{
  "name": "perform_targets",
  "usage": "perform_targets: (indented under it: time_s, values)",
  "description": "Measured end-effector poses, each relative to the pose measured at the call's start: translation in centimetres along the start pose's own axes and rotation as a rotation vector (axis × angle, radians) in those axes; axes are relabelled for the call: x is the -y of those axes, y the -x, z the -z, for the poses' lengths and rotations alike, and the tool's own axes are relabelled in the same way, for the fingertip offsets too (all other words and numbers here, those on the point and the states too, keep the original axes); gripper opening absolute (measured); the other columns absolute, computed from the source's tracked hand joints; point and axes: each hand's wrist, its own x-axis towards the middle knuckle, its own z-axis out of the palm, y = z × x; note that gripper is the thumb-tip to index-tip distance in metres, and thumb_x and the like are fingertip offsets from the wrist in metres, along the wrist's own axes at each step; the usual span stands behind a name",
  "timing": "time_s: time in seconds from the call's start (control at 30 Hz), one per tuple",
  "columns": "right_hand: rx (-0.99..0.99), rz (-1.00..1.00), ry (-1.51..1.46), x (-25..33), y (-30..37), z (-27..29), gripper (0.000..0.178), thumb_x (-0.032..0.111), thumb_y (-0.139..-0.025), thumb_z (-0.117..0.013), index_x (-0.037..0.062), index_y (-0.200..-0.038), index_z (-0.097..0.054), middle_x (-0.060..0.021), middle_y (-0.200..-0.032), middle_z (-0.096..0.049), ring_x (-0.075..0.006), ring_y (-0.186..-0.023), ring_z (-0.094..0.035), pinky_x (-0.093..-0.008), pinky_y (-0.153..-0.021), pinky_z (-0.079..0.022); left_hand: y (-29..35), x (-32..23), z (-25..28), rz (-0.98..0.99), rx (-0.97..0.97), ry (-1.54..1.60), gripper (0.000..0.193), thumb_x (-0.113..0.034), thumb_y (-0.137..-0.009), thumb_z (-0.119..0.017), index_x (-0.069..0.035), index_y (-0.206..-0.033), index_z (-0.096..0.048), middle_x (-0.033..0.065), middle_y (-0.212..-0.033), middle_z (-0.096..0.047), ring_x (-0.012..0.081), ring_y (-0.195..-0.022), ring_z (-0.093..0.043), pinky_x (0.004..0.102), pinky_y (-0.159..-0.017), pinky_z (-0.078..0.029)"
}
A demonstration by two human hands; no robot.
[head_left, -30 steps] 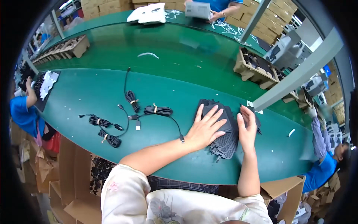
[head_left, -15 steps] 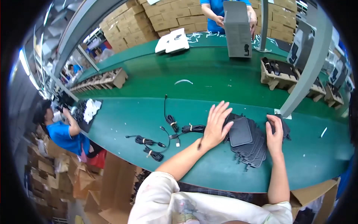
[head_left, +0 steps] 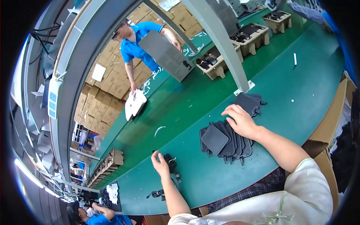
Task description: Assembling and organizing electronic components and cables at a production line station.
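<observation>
Stacked brown cartons (head_left: 106, 93), beige trays (head_left: 257, 44).

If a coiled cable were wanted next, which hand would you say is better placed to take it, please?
The left, I would judge: the left hand is right beside the coiled black cables, while the right hand is farther off, by the dark flat pads.
</observation>
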Motion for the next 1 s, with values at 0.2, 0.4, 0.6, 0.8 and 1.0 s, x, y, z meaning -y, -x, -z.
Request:
perform_targets:
  time_s: [0.2,0.4,0.6,0.8,1.0]
  values:
    - [-0.007,0.028,0.009,0.8,0.0,-0.4,0.022,0.004,-0.078,-0.054,0.0055,-0.101,-0.052,-0.0115,-0.102,-0.049,-0.03,-0.096,-0.048,-0.0383,-0.084,-0.041,0.4,-6.2,-1.6,-0.283,0.055,-0.059,0.031,-0.015,-0.085,-0.055,-0.003,-0.114,-0.051,0.0159,-0.118,-0.05,0.03,-0.114,-0.044,0.0406,-0.097,-0.032]
    - [-0.056,0.003,0.025,0.6,-0.3,0.1,0.029,0.006,-0.08,-0.052,0.0056,-0.108,-0.048,-0.0114,-0.102,-0.048,-0.0291,-0.096,-0.047,-0.0384,-0.084,-0.041,1.2,-5.0,1.1,-0.446,0.481,-0.51,0.033,-0.023,-0.083,-0.058,-0.009,-0.113,-0.053,0.0158,-0.125,-0.045,0.0334,-0.123,-0.034,0.0536,-0.1,-0.022]
    - [-0.062,0.008,0.023,1.2,-0.7,0.7,0.033,0.003,-0.079,-0.053,0.0059,-0.111,-0.046,-0.0124,-0.105,-0.048,-0.0308,-0.097,-0.047,-0.0388,-0.084,-0.042,4.8,-10.1,7.5,-0.438,0.641,-0.187,0.034,-0.023,-0.082,-0.059,-0.007,-0.111,-0.055,0.016,-0.124,-0.047,0.0333,-0.123,-0.036,0.0458,-0.103,-0.025]
    - [-0.003,0.073,-0.005,2.2,-0.7,0.7,0.031,0.002,-0.078,-0.053,0.0061,-0.109,-0.048,-0.0121,-0.104,-0.049,-0.0308,-0.098,-0.048,-0.0384,-0.083,-0.043,12.0,-17.9,11.8,0.379,1.769,0.814,0.04,-0.02,-0.089,-0.048,0.001,-0.123,-0.046,0.0168,-0.126,-0.046,0.028,-0.12,-0.04,0.0381,-0.104,-0.023]
    - [0.01,0.091,0.014,1.8,-0.6,0.3,0.026,0.002,-0.078,-0.054,0.007,-0.104,-0.052,-0.0104,-0.103,-0.05,-0.0294,-0.098,-0.05,-0.0377,-0.082,-0.044,17.6,-15.4,11.7,1.036,1.537,0.893,0.044,-0.026,-0.088,-0.052,-0.001,-0.123,-0.045,0.017,-0.126,-0.046,0.0289,-0.119,-0.041,0.0352,-0.105,-0.023]
